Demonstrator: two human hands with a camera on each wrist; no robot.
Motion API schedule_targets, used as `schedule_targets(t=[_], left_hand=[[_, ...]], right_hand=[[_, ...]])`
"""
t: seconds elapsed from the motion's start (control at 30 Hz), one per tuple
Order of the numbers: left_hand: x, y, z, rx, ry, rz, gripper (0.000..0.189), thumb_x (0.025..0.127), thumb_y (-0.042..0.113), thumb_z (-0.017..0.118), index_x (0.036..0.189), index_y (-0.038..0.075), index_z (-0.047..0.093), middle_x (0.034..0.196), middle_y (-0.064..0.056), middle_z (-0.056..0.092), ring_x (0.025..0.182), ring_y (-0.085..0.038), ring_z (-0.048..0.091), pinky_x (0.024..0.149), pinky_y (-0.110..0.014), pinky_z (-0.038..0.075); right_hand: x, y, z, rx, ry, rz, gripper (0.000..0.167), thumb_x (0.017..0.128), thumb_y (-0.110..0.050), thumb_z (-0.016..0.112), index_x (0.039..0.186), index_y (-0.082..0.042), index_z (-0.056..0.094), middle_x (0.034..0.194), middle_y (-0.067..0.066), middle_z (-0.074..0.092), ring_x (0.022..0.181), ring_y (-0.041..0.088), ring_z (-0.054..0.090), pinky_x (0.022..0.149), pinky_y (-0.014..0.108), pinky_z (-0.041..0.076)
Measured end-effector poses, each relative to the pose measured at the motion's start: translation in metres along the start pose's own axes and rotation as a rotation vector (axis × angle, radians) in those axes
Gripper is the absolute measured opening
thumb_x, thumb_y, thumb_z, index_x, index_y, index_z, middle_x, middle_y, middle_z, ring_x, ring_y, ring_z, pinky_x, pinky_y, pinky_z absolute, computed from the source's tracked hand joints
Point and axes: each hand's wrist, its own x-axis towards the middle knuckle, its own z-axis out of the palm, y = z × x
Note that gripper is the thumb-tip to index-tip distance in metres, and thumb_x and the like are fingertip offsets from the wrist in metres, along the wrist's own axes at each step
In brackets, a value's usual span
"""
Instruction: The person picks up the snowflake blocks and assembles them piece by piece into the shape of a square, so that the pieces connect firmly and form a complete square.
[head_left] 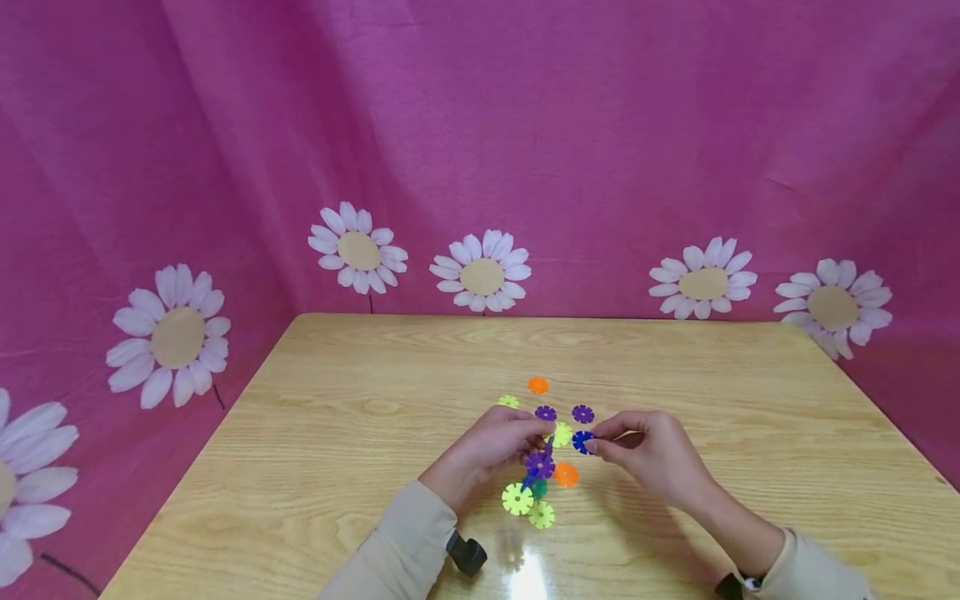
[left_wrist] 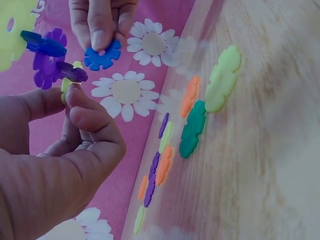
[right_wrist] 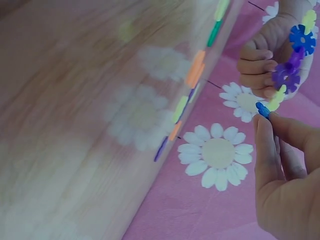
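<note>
My left hand (head_left: 491, 442) pinches a yellow-green notched disc (left_wrist: 65, 91) at one end of a small chain of slotted plastic discs. Two purple discs (head_left: 540, 464), a blue disc (left_wrist: 46, 44) and another yellow-green disc (head_left: 517, 499) make up the rest of the chain, held above the table. Between thumb and fingertips, my right hand (head_left: 663, 458) holds a single blue notched disc (head_left: 581, 442). It is close beside the chain's pinched yellow-green disc; in the right wrist view the two edges overlap, and whether they touch I cannot tell.
Loose discs lie on the wooden table (head_left: 375, 417): an orange disc (head_left: 537, 385) at the back, purple discs (head_left: 582, 413), another orange disc (head_left: 566, 475), a green disc (left_wrist: 193, 129) and yellow-green discs (head_left: 542, 515). A pink flowered cloth (head_left: 570, 167) hangs behind the table.
</note>
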Motion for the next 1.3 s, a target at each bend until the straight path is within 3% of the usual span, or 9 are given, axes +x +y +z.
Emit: schedule_targets(t=[0.27, 0.57, 0.87, 1.07, 1.3], left_hand=[[-0.002, 0.000, -0.001, 0.002, -0.004, 0.007, 0.027, 0.094, 0.024, 0.067, 0.097, -0.002, 0.072, 0.076, 0.000, 0.063, 0.064, -0.009, 0.054, 0.058, -0.019, 0.046], [-0.002, 0.000, -0.001, -0.011, -0.018, -0.001, 0.025, 0.094, 0.024, 0.068, 0.093, -0.001, 0.073, 0.074, 0.000, 0.064, 0.062, -0.009, 0.055, 0.059, -0.019, 0.047], [-0.001, 0.000, -0.002, -0.027, -0.049, 0.012, 0.024, 0.094, 0.024, 0.067, 0.087, 0.002, 0.071, 0.075, 0.000, 0.064, 0.063, -0.009, 0.055, 0.060, -0.019, 0.048], [-0.002, 0.000, -0.002, -0.046, -0.061, 0.012, 0.023, 0.096, 0.023, 0.066, 0.089, 0.002, 0.071, 0.074, 0.001, 0.062, 0.064, -0.008, 0.054, 0.061, -0.018, 0.048], [-0.005, 0.003, -0.002, -0.059, -0.070, 0.028, 0.026, 0.097, 0.020, 0.066, 0.097, -0.005, 0.070, 0.073, 0.003, 0.058, 0.066, -0.007, 0.051, 0.063, -0.018, 0.048]], right_hand=[[-0.005, -0.006, 0.002, 0.019, -0.003, -0.044, 0.006, 0.084, -0.011, 0.080, 0.090, -0.011, 0.078, 0.087, 0.003, 0.077, 0.076, 0.019, 0.074, 0.064, 0.022, 0.058], [-0.008, -0.008, 0.004, 0.032, 0.024, -0.106, 0.008, 0.083, -0.008, 0.080, 0.090, -0.010, 0.079, 0.086, 0.001, 0.077, 0.076, 0.005, 0.072, 0.067, 0.021, 0.058], [-0.007, -0.012, 0.007, 0.033, 0.028, -0.156, 0.010, 0.083, -0.005, 0.080, 0.090, -0.012, 0.079, 0.085, 0.001, 0.077, 0.073, 0.007, 0.072, 0.064, 0.023, 0.058], [-0.008, -0.013, 0.012, 0.007, 0.079, -0.198, 0.010, 0.083, -0.005, 0.080, 0.089, -0.013, 0.079, 0.084, -0.001, 0.077, 0.072, 0.004, 0.070, 0.063, 0.023, 0.058], [-0.010, -0.013, 0.017, -0.045, 0.171, -0.315, 0.016, 0.080, 0.000, 0.081, 0.088, -0.013, 0.080, 0.084, -0.002, 0.077, 0.074, 0.000, 0.070, 0.063, 0.019, 0.057]])
